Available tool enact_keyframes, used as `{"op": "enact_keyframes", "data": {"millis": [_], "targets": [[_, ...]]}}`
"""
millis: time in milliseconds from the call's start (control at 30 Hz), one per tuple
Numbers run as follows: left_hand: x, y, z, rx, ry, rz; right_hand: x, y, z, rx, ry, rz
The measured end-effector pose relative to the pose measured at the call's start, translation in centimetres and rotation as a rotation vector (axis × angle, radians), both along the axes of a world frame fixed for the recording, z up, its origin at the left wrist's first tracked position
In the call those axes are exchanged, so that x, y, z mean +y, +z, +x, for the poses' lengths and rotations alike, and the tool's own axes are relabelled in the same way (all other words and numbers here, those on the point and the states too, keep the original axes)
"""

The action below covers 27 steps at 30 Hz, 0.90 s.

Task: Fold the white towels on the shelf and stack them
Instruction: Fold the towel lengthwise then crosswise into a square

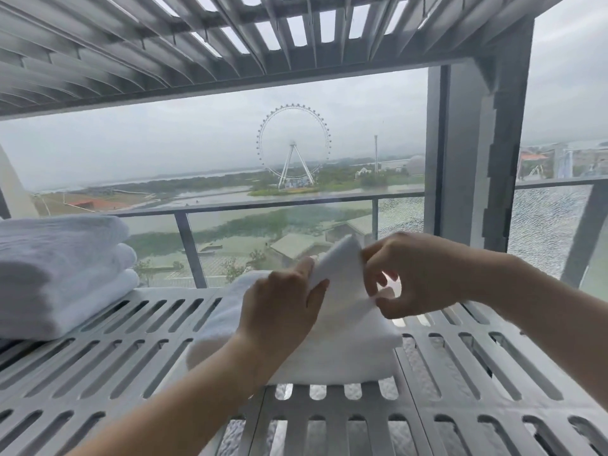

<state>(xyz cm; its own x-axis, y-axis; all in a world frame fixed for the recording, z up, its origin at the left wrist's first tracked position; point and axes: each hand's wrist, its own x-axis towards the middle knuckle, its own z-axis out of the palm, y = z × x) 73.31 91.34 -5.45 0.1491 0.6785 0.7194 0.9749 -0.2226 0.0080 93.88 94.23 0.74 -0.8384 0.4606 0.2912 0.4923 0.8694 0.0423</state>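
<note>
We are working at a grey slatted shelf (460, 373). The white towel (345, 343) is lying on it in the middle, partly folded, with one flap standing up between our hands. Our left hand (283, 301) is gripping that flap from the left, its fingers (307, 266) curled against the cloth and the thumb pressing on the near face. Our right hand (414, 274) is pinching the flap's right edge, with bent fingers closing on it near the top and the thumb lower down. The rest of the towel is resting flat under both hands. At the far left of the same shelf, well apart from the towel, a pile of folded white towels (59, 274) is sitting. Another slatted shelf (164, 44) is hanging overhead. Behind the shelving we are seeing a glass railing (296, 207) and, far off, a big wheel (293, 149).
</note>
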Motion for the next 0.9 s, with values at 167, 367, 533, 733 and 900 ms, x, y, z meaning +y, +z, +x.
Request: {"op": "enact_keyframes", "data": {"millis": [167, 367, 533, 733, 900], "targets": [[-0.5, -0.9, 1.5, 0.260, 0.072, -0.157, 0.0, 0.1, 0.0, 0.059, -0.011, -0.165], [-0.9, 1.4, -0.1, 0.289, -0.092, -0.325, 1.0, -2.5, -1.9, 0.032, -0.151, 0.108], [-1.5, 3.2, -2.1, 0.294, 0.003, -0.490, 1.5, -3.1, -2.5, 0.169, -0.153, 0.197], [-1.0, 3.7, -2.6, 0.287, 0.103, -0.212, 2.0, -1.9, -2.8, 0.258, -0.040, 0.541], [-1.0, 2.2, -2.8, 0.364, -0.145, -0.539, 2.5, -3.2, -2.6, -0.214, -0.203, 0.196]]}}
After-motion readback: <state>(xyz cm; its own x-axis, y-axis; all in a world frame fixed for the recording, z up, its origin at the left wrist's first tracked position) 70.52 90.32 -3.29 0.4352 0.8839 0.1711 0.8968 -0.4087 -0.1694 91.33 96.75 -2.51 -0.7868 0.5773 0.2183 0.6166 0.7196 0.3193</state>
